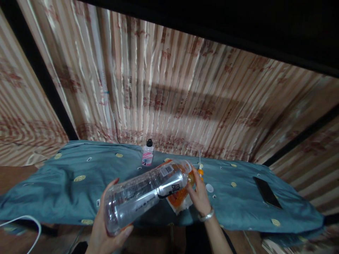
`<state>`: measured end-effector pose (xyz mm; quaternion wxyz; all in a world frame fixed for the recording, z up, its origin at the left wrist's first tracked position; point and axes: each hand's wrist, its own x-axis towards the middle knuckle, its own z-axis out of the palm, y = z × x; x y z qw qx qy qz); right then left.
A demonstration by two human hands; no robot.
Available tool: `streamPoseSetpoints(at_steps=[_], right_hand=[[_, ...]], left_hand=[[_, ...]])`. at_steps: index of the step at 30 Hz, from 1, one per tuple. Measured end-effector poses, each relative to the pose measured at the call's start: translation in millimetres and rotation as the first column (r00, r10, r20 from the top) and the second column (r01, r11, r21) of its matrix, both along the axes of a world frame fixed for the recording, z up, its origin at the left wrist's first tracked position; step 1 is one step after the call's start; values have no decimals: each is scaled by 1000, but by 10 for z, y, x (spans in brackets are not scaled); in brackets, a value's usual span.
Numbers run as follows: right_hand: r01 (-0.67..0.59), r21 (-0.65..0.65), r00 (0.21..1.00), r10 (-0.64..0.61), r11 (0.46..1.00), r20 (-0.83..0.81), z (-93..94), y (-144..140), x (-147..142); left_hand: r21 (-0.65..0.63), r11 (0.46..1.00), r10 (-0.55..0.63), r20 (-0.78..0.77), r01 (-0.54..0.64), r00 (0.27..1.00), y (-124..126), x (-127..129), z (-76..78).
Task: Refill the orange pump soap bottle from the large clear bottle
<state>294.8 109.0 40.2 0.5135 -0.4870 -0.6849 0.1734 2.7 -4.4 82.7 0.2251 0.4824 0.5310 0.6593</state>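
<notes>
A large clear plastic bottle (148, 194) with a printed label and barcode lies slanted between my hands, its neck up to the right. My left hand (104, 222) is closed round the base end. My right hand (198, 195), with a bracelet at the wrist, grips the neck end. Behind the bottle, partly hidden, an orange packet or sheet (178, 197) rests on the blue-green cloth. Just beyond my right hand is an orange pump top (201, 173) with a pale tube. A round white disc (209, 188) lies beside that hand.
A small clear bottle (147, 155) with a black cap and pink label stands at the back. A dark phone-like slab (267, 192) lies on the right of the patterned cloth (238, 208). Striped curtains (169, 88) hang behind; a white cable (29, 218) curls at lower left.
</notes>
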Motion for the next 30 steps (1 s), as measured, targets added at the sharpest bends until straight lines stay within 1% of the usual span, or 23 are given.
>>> streamPoseSetpoints(at_steps=[3, 7, 9, 14, 19, 22, 23, 25, 27, 28, 29, 30], right_hand=[[16, 18, 998, -17, 1000, 60, 6, 5, 3], [35, -7, 994, -35, 999, 104, 43, -12, -16], [32, -21, 993, -29, 999, 111, 74, -32, -41], [47, -29, 995, -45, 998, 89, 123, -67, -105], [72, -33, 994, -69, 997, 85, 99, -80, -144], [97, -54, 993, -92, 994, 76, 83, -88, -164], [107, -57, 992, -103, 993, 72, 81, -90, -168], [116, -50, 991, -112, 992, 69, 83, -91, -173], [102, -33, 992, -99, 994, 74, 93, -89, -173], [93, -27, 993, -91, 995, 75, 100, -88, -171], [87, -24, 994, -85, 996, 74, 105, -87, -170], [87, -22, 994, -85, 996, 73, 109, -85, -168]], left_hand=[[-14, 1000, 16, 38, -15, 999, -10, -2, 4], [-32, 999, 31, 32, -30, 999, -25, -11, 8], [-38, 999, 38, 23, -37, 999, -32, -11, 14], [-12, 995, 98, -12, -98, 995, -42, -5, 20], [-7, 978, 205, -65, -206, 977, -46, -5, -56], [10, 974, 226, -109, -227, 968, -34, -111, -125], [13, 975, 223, -119, -223, 967, -25, -179, -151], [12, 984, 178, -134, -178, 975, -1, -336, -205], [-1, 1000, 19, -175, -19, 984, 19, -460, -255], [-10, 1000, -17, -186, 15, 982, 23, -488, -274], [-9, 1000, -5, -173, 3, 985, 23, -487, -288], [-1, 997, 82, -136, -83, 987, 19, -464, -297]])
